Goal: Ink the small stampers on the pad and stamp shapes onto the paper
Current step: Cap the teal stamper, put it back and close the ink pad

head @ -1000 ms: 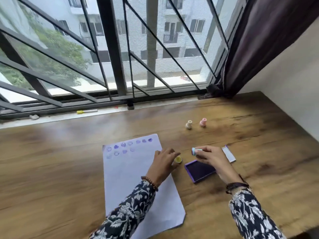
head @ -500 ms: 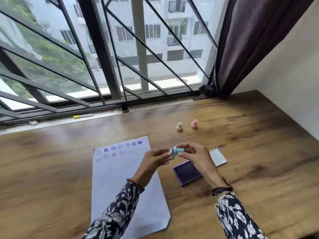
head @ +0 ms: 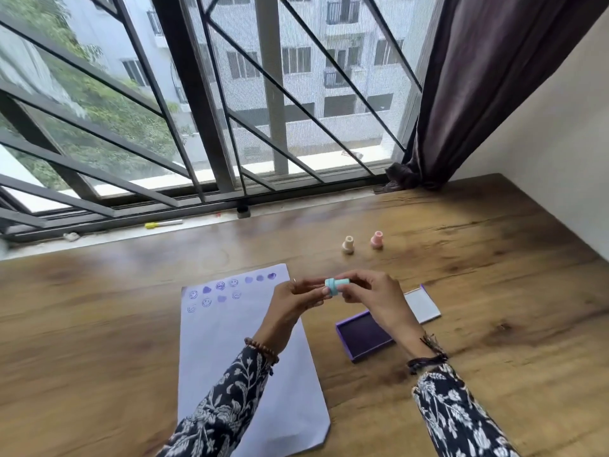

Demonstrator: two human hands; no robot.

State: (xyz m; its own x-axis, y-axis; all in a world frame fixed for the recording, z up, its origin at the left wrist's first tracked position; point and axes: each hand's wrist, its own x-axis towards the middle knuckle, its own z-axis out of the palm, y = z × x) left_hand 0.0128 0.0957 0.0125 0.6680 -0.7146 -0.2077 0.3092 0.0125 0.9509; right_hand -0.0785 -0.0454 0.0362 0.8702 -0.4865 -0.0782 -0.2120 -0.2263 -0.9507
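Note:
A small teal stamper [head: 334, 285] lies sideways in the air between both hands, above the table. My right hand [head: 372, 296] grips its narrow handle end and my left hand [head: 296, 298] pinches its wide face end. The white paper [head: 244, 351] lies below my left arm, with several purple smiley and heart prints near its top edge. The open purple ink pad [head: 364, 334] sits under my right wrist, its lid [head: 423, 305] folded back to the right. A cream stamper [head: 348, 244] and a pink stamper [head: 376, 239] stand upright farther back.
The wooden table [head: 494, 291] runs to a window sill at the back, where a yellow-capped marker [head: 163, 223] lies. A barred window and a dark curtain [head: 461, 94] stand behind, with a white wall on the right.
My left hand left a yellow stamper on the table and rose to meet the teal stamper held by my right hand. Both hands now hold it together above the table. The yellow stamper is out of sight.

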